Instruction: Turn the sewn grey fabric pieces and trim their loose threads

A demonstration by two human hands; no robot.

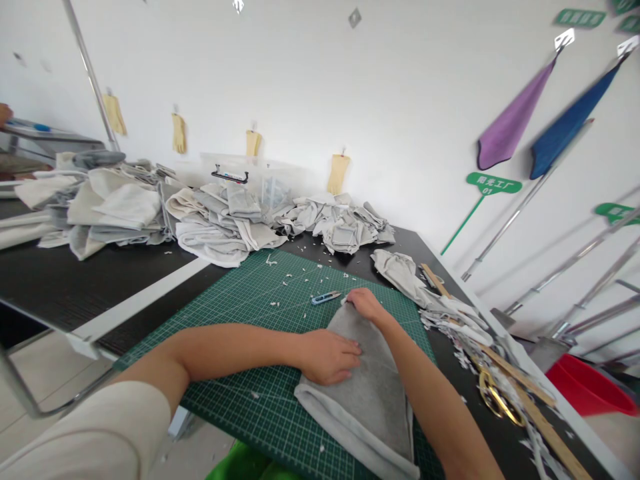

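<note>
A grey fabric piece [367, 380], sewn like a flat sleeve or bag with a paler folded hem at its near end, lies on a green cutting mat [240, 387]. My left hand [330, 357] rests flat on its middle, fingers stretched out. At the far, narrow end my right hand [364, 303] has its fingers curled around the edge of the cloth. Just left of that hand are small blue thread snips [326, 298], lying on the mat among white lint scraps.
Heaps of grey and white cloth [115, 207] cover the table's back, with a clear plastic box [255, 177] behind. On the right lie gold-handled scissors [497, 398], wooden strips [545, 427] and fabric trimmings. A red basin [590, 387] stands beyond the table edge.
</note>
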